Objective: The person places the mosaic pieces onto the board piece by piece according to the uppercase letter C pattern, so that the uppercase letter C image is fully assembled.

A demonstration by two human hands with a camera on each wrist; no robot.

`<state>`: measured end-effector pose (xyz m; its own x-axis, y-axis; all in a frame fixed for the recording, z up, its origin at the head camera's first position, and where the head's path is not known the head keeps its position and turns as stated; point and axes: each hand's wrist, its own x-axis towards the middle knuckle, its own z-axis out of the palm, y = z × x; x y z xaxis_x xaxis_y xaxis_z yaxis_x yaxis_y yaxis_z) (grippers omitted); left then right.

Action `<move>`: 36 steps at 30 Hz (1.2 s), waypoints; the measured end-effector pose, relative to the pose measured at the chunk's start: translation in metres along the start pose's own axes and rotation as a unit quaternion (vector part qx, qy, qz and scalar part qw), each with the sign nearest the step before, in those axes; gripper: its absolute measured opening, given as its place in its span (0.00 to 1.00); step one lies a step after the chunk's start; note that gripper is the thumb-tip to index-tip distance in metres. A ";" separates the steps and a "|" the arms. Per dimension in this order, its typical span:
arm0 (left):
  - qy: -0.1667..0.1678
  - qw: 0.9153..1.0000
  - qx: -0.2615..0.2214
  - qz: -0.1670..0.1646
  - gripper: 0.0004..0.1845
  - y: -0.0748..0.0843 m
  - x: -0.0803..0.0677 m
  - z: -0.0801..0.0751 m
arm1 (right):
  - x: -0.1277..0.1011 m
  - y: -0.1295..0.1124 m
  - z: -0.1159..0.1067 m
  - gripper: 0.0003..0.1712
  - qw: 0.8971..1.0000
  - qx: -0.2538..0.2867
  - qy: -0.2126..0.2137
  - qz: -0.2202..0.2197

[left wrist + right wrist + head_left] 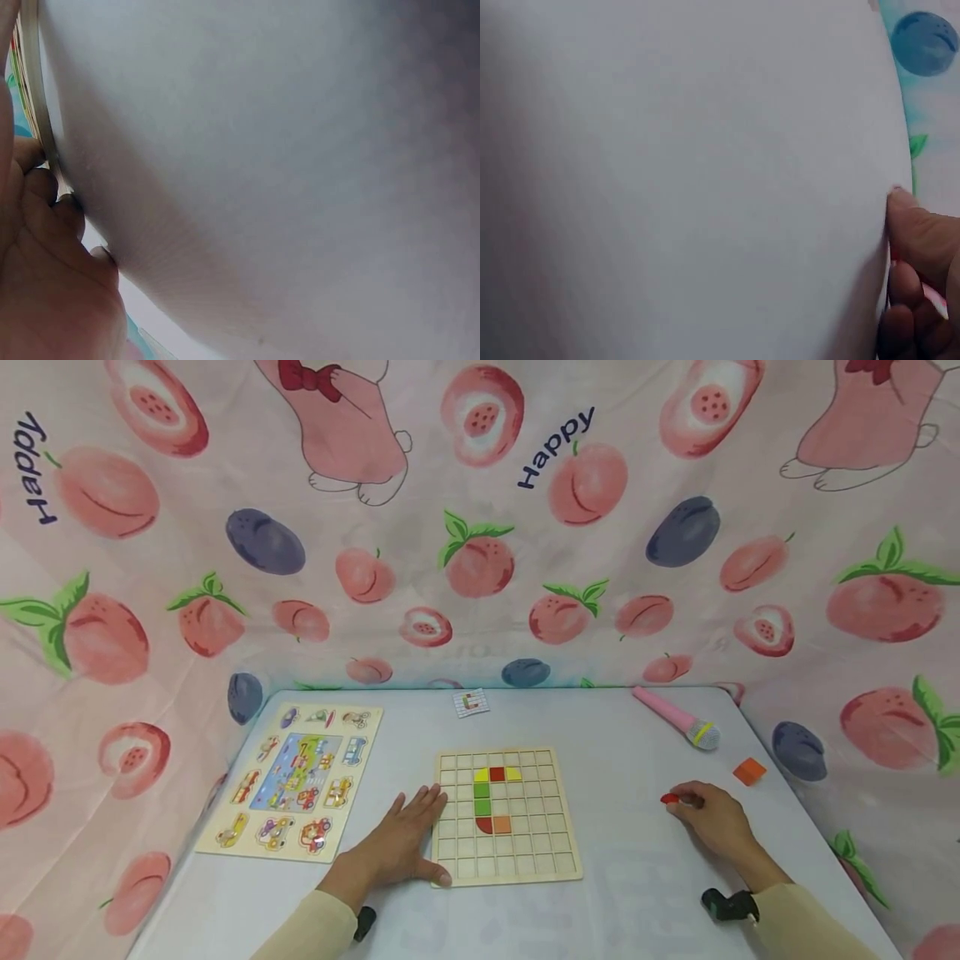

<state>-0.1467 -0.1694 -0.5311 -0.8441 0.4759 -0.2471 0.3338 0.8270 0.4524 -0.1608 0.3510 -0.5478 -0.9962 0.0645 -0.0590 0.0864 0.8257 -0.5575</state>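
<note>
A square wooden grid board [527, 864] lies flat in the middle of the table. Colored tiles fill some of its cells: yellow quarter-round pieces and a red square on top, green squares [482, 799] below, then a red rounded piece and an orange square [502, 824]. My left hand [397, 843] rests at the board's left edge, fingers spread and thumb at its lower left corner. Off to the right, my right hand [712, 818] pinches a small red tile [670, 798] between thumb and fingertips over the table. In the right wrist view the fingers [922, 240] mostly cover that tile.
A wooden vehicle picture puzzle [337, 777] lies on the left. At the back is a small pattern card [471, 702]. A pink toy microphone [678, 718] lies at back right, with orange tiles [749, 771] near the right edge. A printed fruit curtain [480, 568] hangs behind.
</note>
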 end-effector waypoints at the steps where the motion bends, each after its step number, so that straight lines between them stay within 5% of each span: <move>1: 0.000 1.000 0.000 0.000 0.70 0.000 0.000 0.000 | 0.001 -0.001 0.001 0.22 1.000 -0.005 0.003 0.007; 10: -0.002 1.000 -0.003 -0.001 0.71 0.000 0.002 0.001 | -0.007 -0.022 -0.002 0.28 0.997 -0.024 -0.021 0.069; 17: -0.002 1.000 -0.003 -0.001 0.70 0.001 0.004 -0.001 | -0.011 -0.028 0.001 0.20 0.999 0.004 -0.026 0.022; 27: 0.001 1.000 -0.004 0.004 0.70 0.001 0.003 -0.001 | -0.001 -0.027 0.012 0.22 0.998 0.030 -0.013 -0.048; 36: -0.003 1.000 -0.015 -0.001 0.71 0.000 0.000 0.000 | 0.002 -0.030 0.018 0.17 0.998 0.025 -0.026 -0.050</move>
<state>-0.1467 -0.1696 -0.5310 -0.8417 0.4767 -0.2536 0.3195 0.8183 0.4778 -0.1655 0.3164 -0.5463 -0.9979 -0.0481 -0.0427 -0.0125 0.7969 -0.6040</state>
